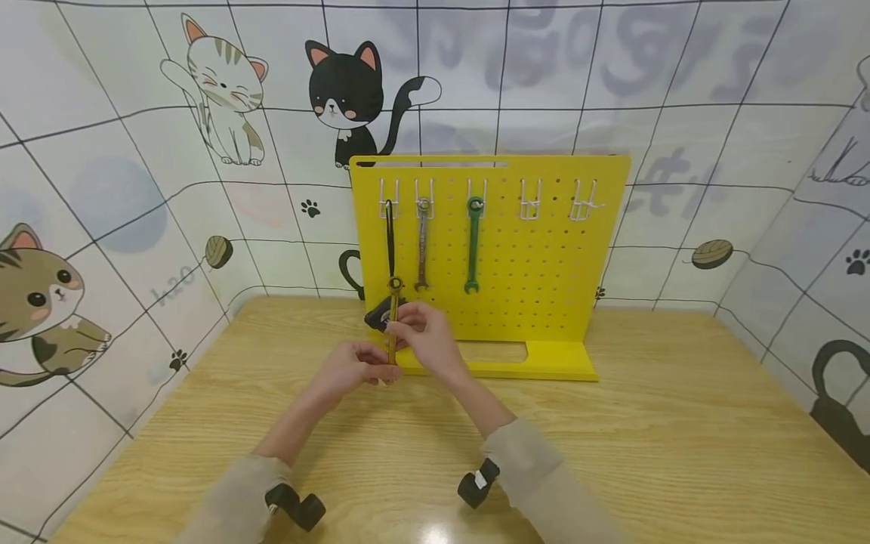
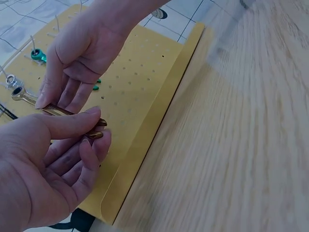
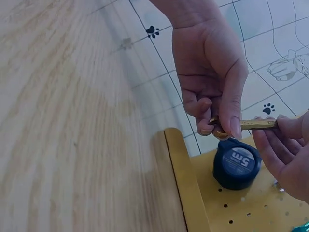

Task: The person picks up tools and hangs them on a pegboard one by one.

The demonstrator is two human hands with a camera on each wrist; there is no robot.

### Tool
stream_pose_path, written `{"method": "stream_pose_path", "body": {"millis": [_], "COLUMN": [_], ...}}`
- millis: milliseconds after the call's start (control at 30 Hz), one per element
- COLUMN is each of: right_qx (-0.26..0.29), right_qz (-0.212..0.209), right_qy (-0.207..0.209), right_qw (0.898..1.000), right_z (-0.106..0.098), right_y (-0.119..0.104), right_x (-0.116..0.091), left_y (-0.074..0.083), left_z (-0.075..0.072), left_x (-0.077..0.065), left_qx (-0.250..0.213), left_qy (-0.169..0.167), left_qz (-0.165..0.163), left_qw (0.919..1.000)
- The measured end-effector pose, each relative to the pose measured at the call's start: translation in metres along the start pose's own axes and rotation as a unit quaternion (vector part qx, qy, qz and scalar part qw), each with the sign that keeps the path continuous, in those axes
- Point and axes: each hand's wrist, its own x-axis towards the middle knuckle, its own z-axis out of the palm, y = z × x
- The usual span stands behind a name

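Observation:
A gold combination wrench point(image 1: 393, 321) stands nearly upright in front of the yellow pegboard's left part, ring end up. My left hand point(image 1: 350, 370) pinches its lower, open-jawed end between thumb and fingers, as the left wrist view shows close up. Higher on the shank, my right hand point(image 1: 428, 340) holds the same wrench point(image 3: 258, 124) between thumb and fingertips. Just behind it a black tape measure point(image 3: 236, 164), marked 5m, hangs by a black strap point(image 1: 390, 242) from the leftmost hook. My right hand partly covers the tape measure in the head view.
The yellow pegboard point(image 1: 544, 264) stands on the wooden table point(image 1: 646, 438). A silver wrench point(image 1: 422, 245) and a green wrench point(image 1: 473, 245) hang on the second and third hooks. Two white wire hooks on the right, including the rightmost hook point(image 1: 583, 200), carry nothing.

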Motion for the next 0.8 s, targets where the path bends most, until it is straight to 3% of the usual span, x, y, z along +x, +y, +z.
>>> {"method": "stream_pose_path", "body": {"millis": [367,600,800], "right_qx": [-0.009,-0.040,-0.054], "right_qz": [-0.025,-0.037,-0.023], "right_qy": [0.047,0.066,0.081], "right_qw": [0.999,0.996,0.995], "right_z": [-0.038,-0.060,-0.077], "right_y": [-0.003,-0.007,-0.012], "right_x": [0.002,0.001,-0.003], "left_y": [0.021,0.030,0.038], "left_z": [0.034,0.053,0.068], "left_x": [0.015,0.027,0.033], "left_qx": [-0.038,-0.072,-0.070], "left_qy": [0.020,0.004,-0.001], "left_qz": [0.005,0.028,0.033], "left_qw": [0.9991,0.9970,0.9970]}}
